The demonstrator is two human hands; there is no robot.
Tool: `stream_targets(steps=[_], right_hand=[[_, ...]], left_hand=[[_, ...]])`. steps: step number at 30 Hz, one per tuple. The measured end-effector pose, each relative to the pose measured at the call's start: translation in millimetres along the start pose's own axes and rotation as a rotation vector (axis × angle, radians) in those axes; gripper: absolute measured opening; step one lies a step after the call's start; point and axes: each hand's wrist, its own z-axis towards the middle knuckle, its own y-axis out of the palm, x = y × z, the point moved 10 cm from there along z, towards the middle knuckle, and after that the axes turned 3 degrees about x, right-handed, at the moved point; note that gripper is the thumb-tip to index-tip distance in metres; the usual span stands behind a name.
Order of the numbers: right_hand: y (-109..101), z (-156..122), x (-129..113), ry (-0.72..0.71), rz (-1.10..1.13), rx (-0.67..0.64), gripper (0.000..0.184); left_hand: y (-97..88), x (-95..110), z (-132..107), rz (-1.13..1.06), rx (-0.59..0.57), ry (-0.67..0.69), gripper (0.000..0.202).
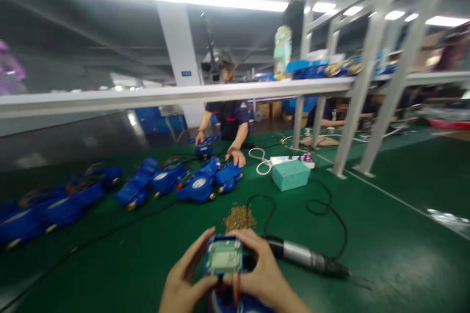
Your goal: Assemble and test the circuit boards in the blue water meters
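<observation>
Both my hands grip a blue meter unit [223, 257] with a pale green display panel, at the bottom centre above the green table [385, 234]. My left hand [185, 281] wraps its left side, thumb under the panel. My right hand [262, 276] closes round its right side. Coloured wires hang below the unit. A silver and black electric screwdriver [306, 257] lies just right of my right hand, its black cable looping behind. A small heap of brass screws [239, 217] sits just beyond the unit.
Several blue meter units [198, 183] lie in a row across the left half of the table. A teal box [291, 174] and a white power strip [286, 160] stand mid-table. A co-worker's hands [238, 156] rest on units opposite. White frame posts [358, 88] rise at right.
</observation>
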Motion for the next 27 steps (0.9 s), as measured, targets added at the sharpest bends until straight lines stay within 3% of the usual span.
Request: stream_targets(steps=[1, 3, 6, 9, 15, 19, 22, 27], right_hand=[[1, -6, 1, 0.033, 0.058, -0.034, 0.063], [3, -14, 9, 0.095, 0.161, -0.099, 0.059], [5, -19, 26, 0.177, 0.241, -0.149, 0.06], [1, -22, 31, 0.189, 0.199, -0.14, 0.062], [1, -24, 24, 0.138, 0.157, -0.152, 0.06], [1, -22, 25, 0.119, 0.097, -0.162, 0.06], [1, -24, 28, 0.123, 0.053, -0.174, 0.059], [6, -27, 39, 0.257, 0.095, -0.298, 0.071]], left_hand=[[9.6, 8, -7, 0.031, -0.08, 0.028, 0.068], [15.7, 24, -14, 0.076, -0.123, 0.121, 0.063], [14.3, 38, -16, 0.091, -0.133, 0.265, 0.058], [14.2, 41, -22, 0.09, -0.143, 0.325, 0.056], [17.1, 34, -25, -0.054, -0.195, 0.261, 0.08], [20.4, 36, -23, 0.038, -0.268, 0.281, 0.062], [22.6, 28, -23, 0.009, -0.307, 0.209, 0.063], [19.3, 15, -23, -0.053, -0.259, 0.129, 0.066]])
